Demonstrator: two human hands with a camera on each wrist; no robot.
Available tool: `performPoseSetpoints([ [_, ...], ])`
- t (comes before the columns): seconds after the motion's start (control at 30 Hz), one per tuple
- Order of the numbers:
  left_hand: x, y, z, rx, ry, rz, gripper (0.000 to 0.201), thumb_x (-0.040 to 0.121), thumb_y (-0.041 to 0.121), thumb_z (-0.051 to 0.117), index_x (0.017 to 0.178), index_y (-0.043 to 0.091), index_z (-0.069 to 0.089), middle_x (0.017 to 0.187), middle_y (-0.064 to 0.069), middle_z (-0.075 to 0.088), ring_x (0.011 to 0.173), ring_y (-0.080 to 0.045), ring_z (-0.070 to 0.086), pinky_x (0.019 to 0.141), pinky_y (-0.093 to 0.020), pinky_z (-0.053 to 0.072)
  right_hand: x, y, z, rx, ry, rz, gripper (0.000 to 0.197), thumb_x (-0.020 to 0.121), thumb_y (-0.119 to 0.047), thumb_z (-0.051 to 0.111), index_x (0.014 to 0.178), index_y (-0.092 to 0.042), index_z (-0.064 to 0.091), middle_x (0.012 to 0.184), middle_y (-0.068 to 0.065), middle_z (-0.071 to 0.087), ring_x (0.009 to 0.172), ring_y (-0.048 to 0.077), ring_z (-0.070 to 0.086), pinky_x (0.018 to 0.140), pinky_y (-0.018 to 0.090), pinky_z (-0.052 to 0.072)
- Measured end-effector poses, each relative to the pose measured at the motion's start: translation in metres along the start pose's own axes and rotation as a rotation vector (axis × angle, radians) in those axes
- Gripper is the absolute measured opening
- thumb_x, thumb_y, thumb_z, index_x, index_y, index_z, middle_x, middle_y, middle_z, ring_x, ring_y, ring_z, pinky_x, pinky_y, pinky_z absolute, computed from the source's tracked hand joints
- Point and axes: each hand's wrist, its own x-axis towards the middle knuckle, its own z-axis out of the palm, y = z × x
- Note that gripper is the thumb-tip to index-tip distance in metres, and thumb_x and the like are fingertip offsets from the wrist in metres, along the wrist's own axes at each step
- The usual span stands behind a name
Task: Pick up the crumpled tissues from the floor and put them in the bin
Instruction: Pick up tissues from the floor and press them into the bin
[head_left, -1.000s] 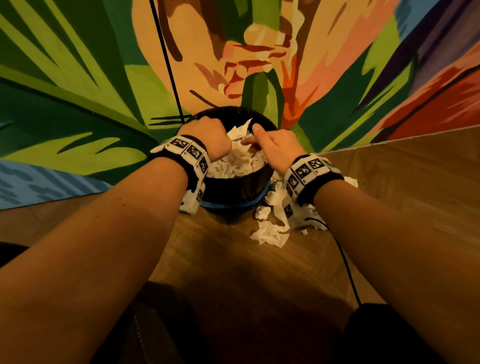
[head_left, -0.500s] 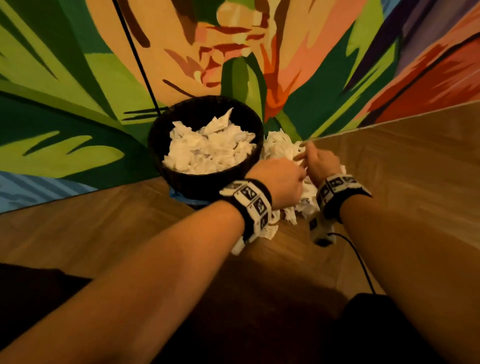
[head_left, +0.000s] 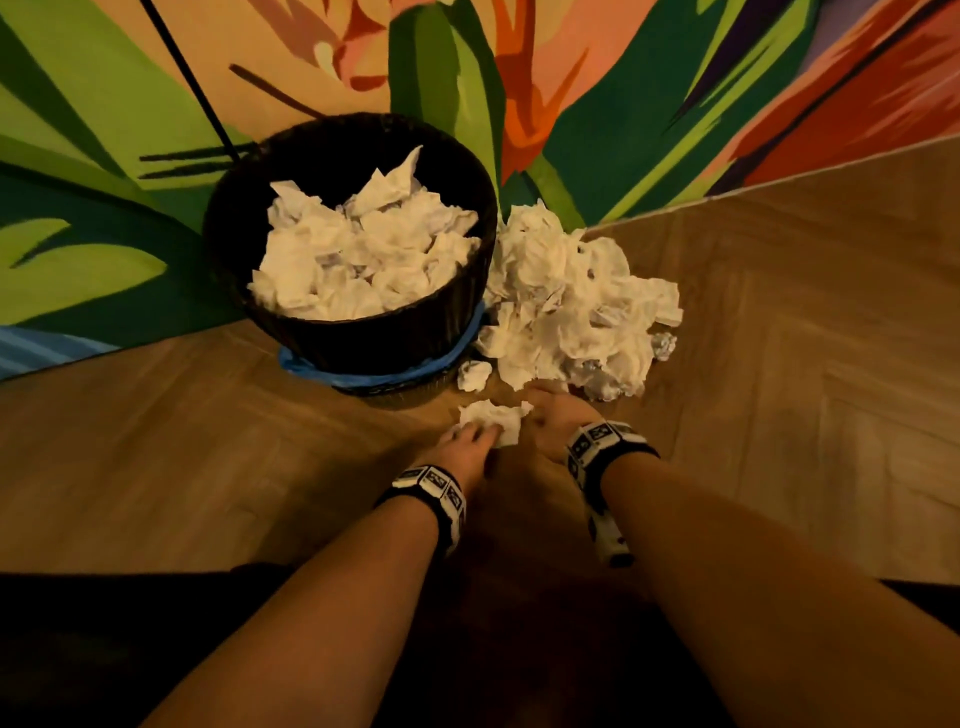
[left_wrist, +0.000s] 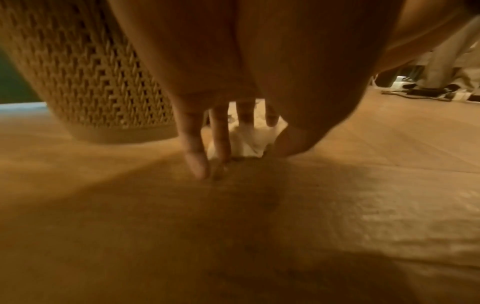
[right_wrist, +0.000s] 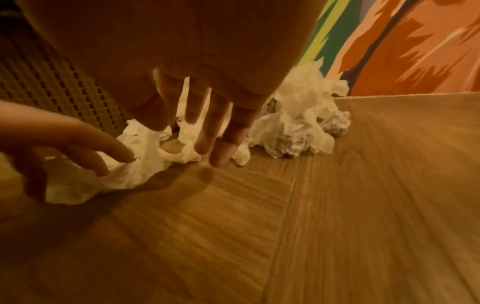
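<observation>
Head view: dark woven bin (head_left: 363, 332) at upper centre of the frame, against a painted mural wall (head_left: 675, 104), heaped with crumpled white tissues (head_left: 358, 260); blue band (head_left: 384, 371) around its base. Just right of the bin, touching its side, a large pile of crumpled tissues (head_left: 576, 306) on the wooden floor (head_left: 779, 389). Below the pile, at frame centre, both hands low over the floor: left hand (head_left: 465, 447) laid on a single crumpled tissue (head_left: 493, 418), right hand (head_left: 558, 421) just beside it on the right, between that tissue and the pile. Marker-patterned bands on both wrists. Left wrist view: fingers (left_wrist: 193, 144) of the left hand pointing down, spread and only slightly bent, tips at the floor, white tissue (left_wrist: 249, 144) between them and the thumb; latticed bin wall (left_wrist: 91, 82) at upper left of the frame. Right wrist view: fingers (right_wrist: 221, 139) of the right hand straight and spread, open, holding nothing, tips close above small tissues (right_wrist: 187, 148); at lower left of the frame the left hand (right_wrist: 64, 142) pressing fingertips into the single tissue (right_wrist: 116, 174), grip not closed; pile (right_wrist: 298, 123) at centre right against the mural.
</observation>
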Motion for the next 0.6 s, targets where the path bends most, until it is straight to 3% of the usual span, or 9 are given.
performPoseSetpoints([
  [0.1,0.002,-0.003,0.006,0.008,0.044,0.022,0.063,0.096,0.022,0.050,0.150,0.030,0.020,0.160,-0.002,0.013,0.144,-0.033,0.019,0.113,-0.048,0.031,0.011,-0.005,0.015,0.036,-0.067,0.013,0.067,0.091,-0.013,0.048,0.151,-0.035,0.027,0.161,-0.010,0.013,0.144,0.022,0.026,0.118,0.036,0.025],
  [0.2,0.001,-0.010,0.007,-0.008,0.070,0.029,0.052,0.096,0.021,0.050,0.146,0.026,0.034,0.157,-0.003,0.022,0.139,-0.032,0.028,0.112,-0.045,0.033,0.017,-0.009,0.027,0.007,-0.092,0.064,0.064,0.094,-0.022,0.045,0.152,-0.036,0.023,0.162,-0.005,0.012,0.145,0.028,0.022,0.115,0.036,0.024],
  [0.27,-0.001,-0.015,0.007,-0.048,0.124,0.038,0.045,0.095,0.025,0.052,0.140,0.025,0.047,0.150,-0.004,0.033,0.133,-0.030,0.038,0.109,-0.039,0.035,0.019,-0.008,0.032,-0.025,-0.048,0.079,0.051,0.098,-0.031,0.043,0.149,-0.032,0.034,0.158,0.003,0.024,0.141,0.030,0.030,0.113,0.038,0.030],
  [0.33,-0.004,-0.019,0.006,-0.106,0.168,0.034,0.037,0.093,0.034,0.054,0.130,0.027,0.057,0.140,-0.005,0.042,0.122,-0.026,0.048,0.103,-0.034,0.041,0.018,-0.004,0.036,0.027,-0.004,0.095,0.039,0.100,-0.034,0.045,0.138,-0.028,0.052,0.145,0.008,0.046,0.132,0.029,0.044,0.108,0.037,0.039],
  [0.4,-0.007,-0.021,0.006,-0.181,0.192,-0.004,0.040,0.093,0.043,0.054,0.128,0.026,0.058,0.139,-0.005,0.042,0.119,-0.023,0.051,0.100,-0.036,0.044,0.016,0.001,0.039,0.096,0.055,0.109,0.027,0.098,-0.029,0.052,0.118,-0.023,0.068,0.120,0.008,0.063,0.112,0.027,0.059,0.094,0.033,0.048],
  [0.47,-0.009,-0.020,0.004,-0.281,0.239,-0.086,0.044,0.096,0.048,0.044,0.126,0.019,0.060,0.139,-0.006,0.046,0.118,-0.025,0.052,0.100,-0.037,0.045,0.012,0.007,0.042,0.094,0.068,0.147,0.022,0.095,-0.022,0.054,0.109,-0.019,0.072,0.111,0.008,0.067,0.103,0.027,0.063,0.085,0.030,0.050],
  [0.53,-0.009,-0.018,0.002,-0.348,0.311,-0.189,0.045,0.098,0.043,0.032,0.118,0.013,0.060,0.114,-0.010,0.061,0.095,-0.025,0.060,0.086,-0.039,0.052,0.009,0.011,0.044,0.132,0.060,0.228,0.025,0.095,-0.018,0.053,0.114,-0.018,0.070,0.115,0.010,0.066,0.102,0.027,0.063,0.083,0.030,0.052],
  [0.6,-0.009,-0.015,0.000,-0.411,0.382,-0.256,0.039,0.098,0.035,0.031,0.124,0.016,0.053,0.092,-0.007,0.059,0.078,-0.024,0.057,0.070,-0.035,0.050,0.007,0.014,0.048,0.254,0.135,0.324,0.028,0.095,-0.018,0.049,0.120,-0.016,0.063,0.117,0.013,0.064,0.104,0.030,0.062,0.080,0.031,0.051],
])
